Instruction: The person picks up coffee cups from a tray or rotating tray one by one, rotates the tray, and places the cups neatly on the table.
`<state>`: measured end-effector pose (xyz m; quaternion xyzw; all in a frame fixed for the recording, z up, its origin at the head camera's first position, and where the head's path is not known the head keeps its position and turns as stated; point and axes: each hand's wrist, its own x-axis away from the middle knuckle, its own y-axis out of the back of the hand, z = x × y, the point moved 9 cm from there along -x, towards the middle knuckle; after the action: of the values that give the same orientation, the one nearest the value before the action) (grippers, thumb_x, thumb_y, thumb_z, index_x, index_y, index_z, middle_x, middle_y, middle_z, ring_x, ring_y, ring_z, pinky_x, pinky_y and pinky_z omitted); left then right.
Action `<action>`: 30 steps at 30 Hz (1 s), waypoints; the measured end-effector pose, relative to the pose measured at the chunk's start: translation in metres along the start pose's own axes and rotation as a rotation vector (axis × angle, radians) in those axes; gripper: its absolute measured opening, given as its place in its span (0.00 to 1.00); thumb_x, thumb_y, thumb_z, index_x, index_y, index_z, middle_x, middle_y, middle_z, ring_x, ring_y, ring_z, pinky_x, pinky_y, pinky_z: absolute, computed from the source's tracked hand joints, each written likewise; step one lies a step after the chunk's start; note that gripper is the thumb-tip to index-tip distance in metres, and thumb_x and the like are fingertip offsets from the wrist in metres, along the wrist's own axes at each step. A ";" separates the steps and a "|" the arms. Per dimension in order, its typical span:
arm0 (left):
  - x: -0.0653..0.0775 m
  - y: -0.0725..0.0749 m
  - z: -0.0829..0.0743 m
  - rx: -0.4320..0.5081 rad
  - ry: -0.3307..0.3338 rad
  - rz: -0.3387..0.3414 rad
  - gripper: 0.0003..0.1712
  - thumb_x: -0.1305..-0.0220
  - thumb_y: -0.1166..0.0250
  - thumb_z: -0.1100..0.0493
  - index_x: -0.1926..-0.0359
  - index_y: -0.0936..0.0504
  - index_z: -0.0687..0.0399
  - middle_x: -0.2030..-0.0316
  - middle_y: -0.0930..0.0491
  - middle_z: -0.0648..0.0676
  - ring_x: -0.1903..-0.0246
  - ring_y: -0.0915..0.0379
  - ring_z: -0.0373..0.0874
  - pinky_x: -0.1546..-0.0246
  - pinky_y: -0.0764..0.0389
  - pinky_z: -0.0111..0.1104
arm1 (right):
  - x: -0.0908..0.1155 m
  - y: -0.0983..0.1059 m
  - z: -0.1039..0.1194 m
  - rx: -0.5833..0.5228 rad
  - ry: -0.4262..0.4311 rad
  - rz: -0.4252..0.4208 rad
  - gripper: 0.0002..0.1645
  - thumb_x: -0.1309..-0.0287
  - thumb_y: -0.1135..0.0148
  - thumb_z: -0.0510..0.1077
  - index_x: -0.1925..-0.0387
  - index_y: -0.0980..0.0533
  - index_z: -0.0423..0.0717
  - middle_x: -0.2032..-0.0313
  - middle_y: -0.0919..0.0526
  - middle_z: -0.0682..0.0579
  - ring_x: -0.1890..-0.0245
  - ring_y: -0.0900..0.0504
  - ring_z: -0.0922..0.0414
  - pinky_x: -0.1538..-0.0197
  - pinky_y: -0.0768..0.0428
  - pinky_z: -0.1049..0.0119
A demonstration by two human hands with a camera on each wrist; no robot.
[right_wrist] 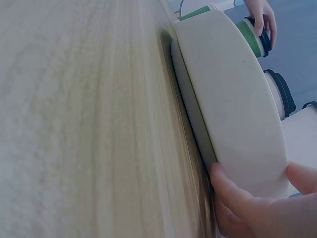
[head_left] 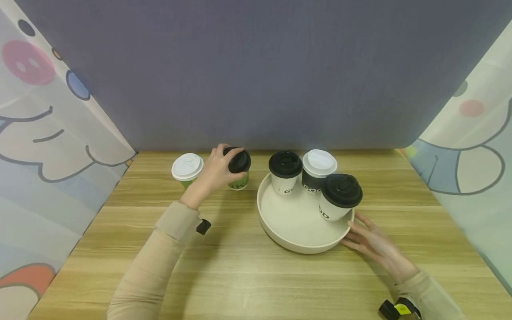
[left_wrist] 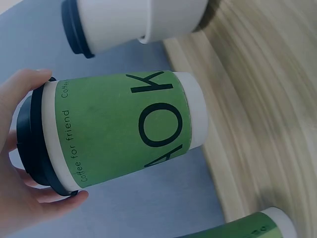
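My left hand (head_left: 218, 171) grips a paper coffee cup by its black lid (left_wrist: 37, 144), thumb and fingers spread around the lid's edge. The cup's green sleeve (left_wrist: 116, 126) has dark lettering, and its white base shows against the wood in the left wrist view. My right hand (head_left: 374, 242) holds the side of a round white tray (head_left: 288, 222), thumb at the rim and fingers at its lower edge. On the tray stand a white cup with black lid (head_left: 285, 175), a black-sleeved cup with white lid (head_left: 318, 171) and another black-lidded white cup (head_left: 340, 198).
Left of the held cup, a green cup with a white lid (head_left: 187, 169) stands on the wooden table (head_left: 240, 275), partly behind my left wrist. A grey panel (head_left: 256, 80) rises along the table's back edge. Cartoon-printed curtains (head_left: 52, 124) hang at both sides.
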<state>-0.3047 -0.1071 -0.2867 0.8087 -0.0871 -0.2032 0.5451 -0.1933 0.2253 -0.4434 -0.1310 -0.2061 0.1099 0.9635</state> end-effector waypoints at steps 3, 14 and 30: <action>-0.002 -0.003 0.005 -0.001 0.009 0.002 0.40 0.52 0.35 0.44 0.39 0.36 0.48 0.43 0.44 0.66 0.47 0.43 0.61 0.55 0.32 0.51 | 0.001 0.000 0.000 -0.002 -0.006 -0.004 0.49 0.38 0.52 0.45 0.35 0.77 0.42 0.57 0.29 0.49 0.56 0.25 0.58 0.47 0.32 0.54; -0.006 -0.016 0.025 0.012 0.068 0.039 0.40 0.51 0.36 0.44 0.38 0.38 0.48 0.42 0.46 0.67 0.45 0.45 0.62 0.54 0.34 0.53 | 0.000 0.001 -0.002 -0.014 -0.002 -0.005 0.50 0.39 0.51 0.45 0.35 0.77 0.42 0.56 0.32 0.49 0.57 0.25 0.60 0.46 0.32 0.54; -0.008 -0.027 0.042 0.031 0.108 0.043 0.39 0.50 0.37 0.43 0.38 0.38 0.47 0.42 0.46 0.67 0.45 0.46 0.62 0.53 0.35 0.53 | 0.001 0.002 -0.002 0.014 -0.016 -0.022 0.49 0.38 0.52 0.47 0.35 0.76 0.43 0.55 0.32 0.47 0.56 0.25 0.58 0.46 0.33 0.54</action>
<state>-0.3317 -0.1291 -0.3236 0.8247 -0.0782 -0.1462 0.5406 -0.1924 0.2267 -0.4452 -0.1213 -0.2144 0.1016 0.9638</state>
